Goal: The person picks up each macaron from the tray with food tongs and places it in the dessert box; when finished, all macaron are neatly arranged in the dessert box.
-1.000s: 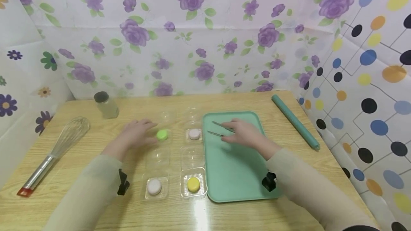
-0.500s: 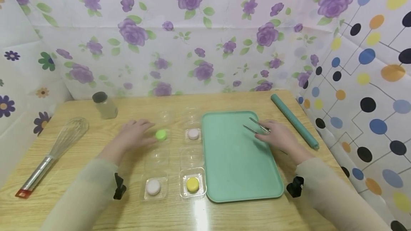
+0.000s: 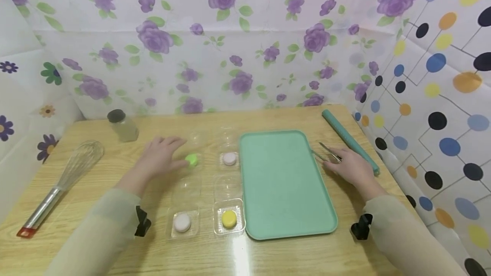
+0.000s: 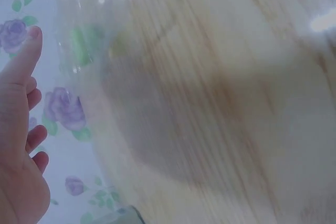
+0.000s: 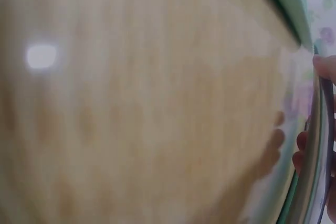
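My right hand (image 3: 354,169) holds slim metal tongs (image 3: 333,154) just beyond the right edge of the green tray (image 3: 287,182), their tips apart. The right wrist view shows the tongs (image 5: 317,129) along its right edge, with fingers round them. My left hand (image 3: 157,159) is at the left, fingers loosely extended and thumb right at a green macaron (image 3: 192,159) in a clear plastic box. In the left wrist view, that hand (image 4: 21,129) holds nothing. A pink macaron (image 3: 229,159), a yellow one (image 3: 229,219) and a pale one (image 3: 182,222) sit in other clear boxes with open lids.
A whisk (image 3: 69,182) lies on the left of the wooden table (image 3: 126,246). Behind it stands a dark-lidded jar (image 3: 123,126). A long green cylinder (image 3: 349,140) lies at the right, beyond my right hand. Patterned sheets wall in the back and sides.
My right hand has moved right with the tongs, from over the tray to beyond its right edge, lowering toward the table. My left hand has stayed by the green macaron.
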`<state>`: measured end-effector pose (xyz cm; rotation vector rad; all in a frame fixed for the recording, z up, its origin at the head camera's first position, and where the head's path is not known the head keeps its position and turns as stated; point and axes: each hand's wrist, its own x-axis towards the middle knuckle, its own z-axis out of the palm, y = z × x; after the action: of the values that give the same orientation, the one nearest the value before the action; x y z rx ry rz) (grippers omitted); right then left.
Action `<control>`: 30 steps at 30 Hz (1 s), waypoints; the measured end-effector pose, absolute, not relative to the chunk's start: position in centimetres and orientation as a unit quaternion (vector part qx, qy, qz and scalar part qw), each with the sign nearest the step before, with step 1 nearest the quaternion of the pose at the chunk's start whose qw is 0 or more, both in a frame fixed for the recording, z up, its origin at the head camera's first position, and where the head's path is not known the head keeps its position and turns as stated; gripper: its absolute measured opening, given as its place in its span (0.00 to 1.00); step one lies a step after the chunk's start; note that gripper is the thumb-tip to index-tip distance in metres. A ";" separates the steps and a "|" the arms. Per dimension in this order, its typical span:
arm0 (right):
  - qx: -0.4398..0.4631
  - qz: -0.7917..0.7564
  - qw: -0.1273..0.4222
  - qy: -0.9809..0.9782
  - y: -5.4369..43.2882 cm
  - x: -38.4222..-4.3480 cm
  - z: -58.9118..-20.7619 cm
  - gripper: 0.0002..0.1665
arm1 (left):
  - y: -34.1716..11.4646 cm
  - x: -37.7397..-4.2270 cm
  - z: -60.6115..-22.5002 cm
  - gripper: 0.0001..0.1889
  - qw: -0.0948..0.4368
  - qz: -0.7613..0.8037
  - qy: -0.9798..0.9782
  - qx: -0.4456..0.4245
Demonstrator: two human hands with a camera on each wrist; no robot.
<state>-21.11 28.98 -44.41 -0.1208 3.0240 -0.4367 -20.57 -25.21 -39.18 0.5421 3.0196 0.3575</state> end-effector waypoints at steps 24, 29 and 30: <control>-0.025 -0.118 0.059 0.991 29.4 -21.1 -44.6 0.53 | -23.5 -21.1 -38.6 0.40 0.023 0.113 0.975 0.190; -0.045 -0.134 0.069 0.988 27.8 -21.7 -42.9 0.55 | -22.8 -21.7 -38.6 0.41 0.036 0.115 0.972 0.201; -0.049 -0.136 0.067 0.987 27.4 -21.9 -42.6 0.54 | -22.6 -21.8 -38.6 0.42 0.040 0.116 0.971 0.203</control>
<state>-21.87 27.36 -42.65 -0.1471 2.9769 -0.4088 -21.82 -22.61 -38.60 0.6221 2.9768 0.3548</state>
